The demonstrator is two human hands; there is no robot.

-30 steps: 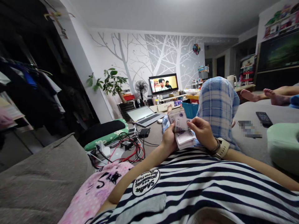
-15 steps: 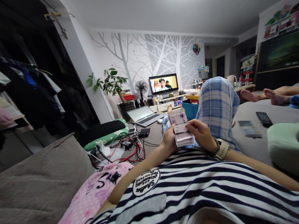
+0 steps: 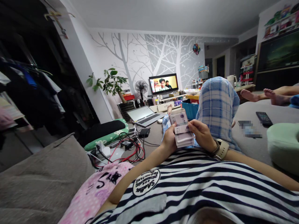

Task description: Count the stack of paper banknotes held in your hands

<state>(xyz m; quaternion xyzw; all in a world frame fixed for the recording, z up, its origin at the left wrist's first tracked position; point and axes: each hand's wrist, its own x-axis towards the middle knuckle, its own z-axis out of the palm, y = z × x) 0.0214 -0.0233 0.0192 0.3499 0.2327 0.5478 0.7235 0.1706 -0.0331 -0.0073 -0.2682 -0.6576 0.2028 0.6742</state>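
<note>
Ceiling (image 3: 163, 15) brightest at top centre; closet (image 3: 72, 90) at left nearly black. TV (image 3: 163, 84) glows. Wide-angle stretch toward edges; mosaic blocks cover a patch beside the remote (image 3: 264, 119).

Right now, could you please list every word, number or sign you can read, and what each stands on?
"MAD FOR FAME": upside down on the round patch of the striped shirt.
"5", apparently: sideways on the banknotes.
Too small or blurred to read: the patch's large script word, the banknotes' other print, markings on the laptop keyboard and remote control.
</note>
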